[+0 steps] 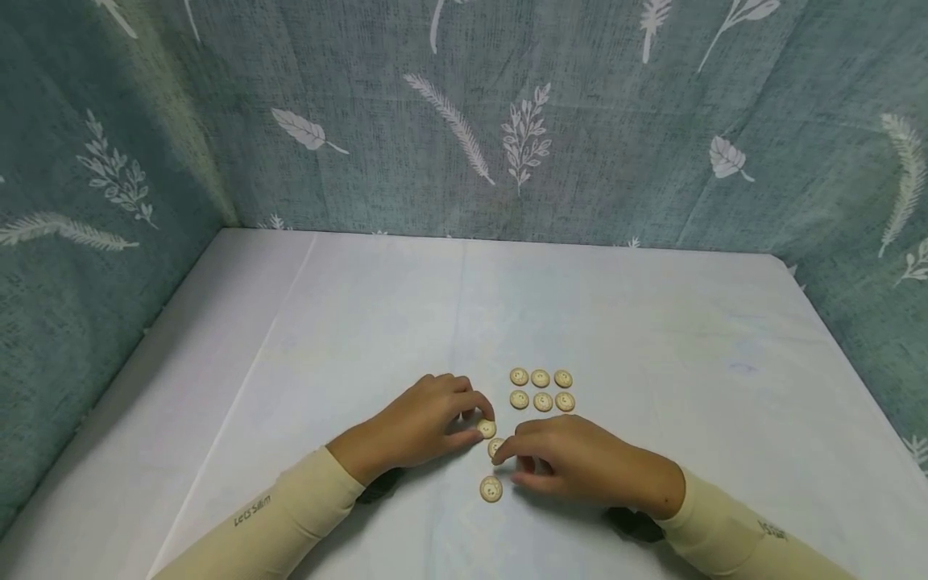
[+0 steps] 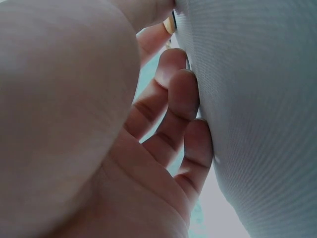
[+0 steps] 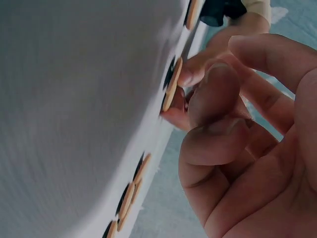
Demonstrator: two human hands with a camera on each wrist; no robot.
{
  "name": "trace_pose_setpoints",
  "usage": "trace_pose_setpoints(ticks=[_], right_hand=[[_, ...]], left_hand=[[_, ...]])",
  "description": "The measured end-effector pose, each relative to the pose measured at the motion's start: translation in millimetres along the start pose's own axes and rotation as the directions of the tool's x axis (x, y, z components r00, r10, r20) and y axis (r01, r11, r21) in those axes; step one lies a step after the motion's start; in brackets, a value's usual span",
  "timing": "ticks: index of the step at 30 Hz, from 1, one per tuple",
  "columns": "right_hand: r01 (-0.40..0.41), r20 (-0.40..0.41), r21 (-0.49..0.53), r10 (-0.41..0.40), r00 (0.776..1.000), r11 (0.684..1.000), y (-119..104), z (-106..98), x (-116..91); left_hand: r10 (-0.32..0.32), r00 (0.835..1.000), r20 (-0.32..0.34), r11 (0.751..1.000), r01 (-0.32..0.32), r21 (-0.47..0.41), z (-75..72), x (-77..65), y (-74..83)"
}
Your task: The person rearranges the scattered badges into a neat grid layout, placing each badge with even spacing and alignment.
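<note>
My left hand (image 1: 428, 419) rests low on the table, pinching a round wooden button (image 1: 486, 428) between thumb and index finger. In the left wrist view, the edge of that button (image 2: 170, 24) shows by the fingertips, while the other fingers bend against the white cloth. Just below it, a second button (image 1: 495, 447) lies partly under the index fingertip of my right hand (image 1: 573, 459). The right thumb stands apart from that finger, and the remaining fingers are loosely bent. Closer to me lies a third button (image 1: 490, 489), left of the right thumb.
Beyond the right hand, several matching wooden buttons (image 1: 542, 401) lie in two rows of three. A white cloth (image 1: 348, 322) covers the table. Green fabric with pale leaf prints (image 1: 464, 121) hangs behind it and along both sides.
</note>
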State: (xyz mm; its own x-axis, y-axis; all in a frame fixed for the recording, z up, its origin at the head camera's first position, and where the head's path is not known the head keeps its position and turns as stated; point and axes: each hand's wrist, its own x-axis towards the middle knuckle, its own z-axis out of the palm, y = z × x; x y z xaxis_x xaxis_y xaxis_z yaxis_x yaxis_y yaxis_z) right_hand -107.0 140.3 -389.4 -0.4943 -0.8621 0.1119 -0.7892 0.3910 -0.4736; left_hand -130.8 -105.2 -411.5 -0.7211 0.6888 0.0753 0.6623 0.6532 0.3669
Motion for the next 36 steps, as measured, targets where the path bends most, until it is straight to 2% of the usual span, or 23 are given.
trace_pose_setpoints(ticks=[9,17,26,36], right_hand=[[0.054,0.047,-0.051,-0.051,0.998,0.997,-7,4,0],[0.03,0.089,-0.086,-0.023,0.996,0.996,-10,9,-2],[-0.032,0.16,-0.113,0.051,0.986,0.993,-12,10,-2],[-0.053,0.169,-0.122,0.073,0.983,0.991,-11,10,-2]], left_hand=[[-0.018,1.0,0.023,1.0,0.018,0.001,-1.2,0.7,0.5],[-0.036,0.998,0.044,0.999,0.037,-0.02,0.5,0.3,1.1],[-0.027,0.999,0.03,1.0,0.028,-0.01,-0.6,1.1,0.4],[-0.03,0.999,0.035,0.999,0.031,-0.016,-1.2,1.8,0.7]])
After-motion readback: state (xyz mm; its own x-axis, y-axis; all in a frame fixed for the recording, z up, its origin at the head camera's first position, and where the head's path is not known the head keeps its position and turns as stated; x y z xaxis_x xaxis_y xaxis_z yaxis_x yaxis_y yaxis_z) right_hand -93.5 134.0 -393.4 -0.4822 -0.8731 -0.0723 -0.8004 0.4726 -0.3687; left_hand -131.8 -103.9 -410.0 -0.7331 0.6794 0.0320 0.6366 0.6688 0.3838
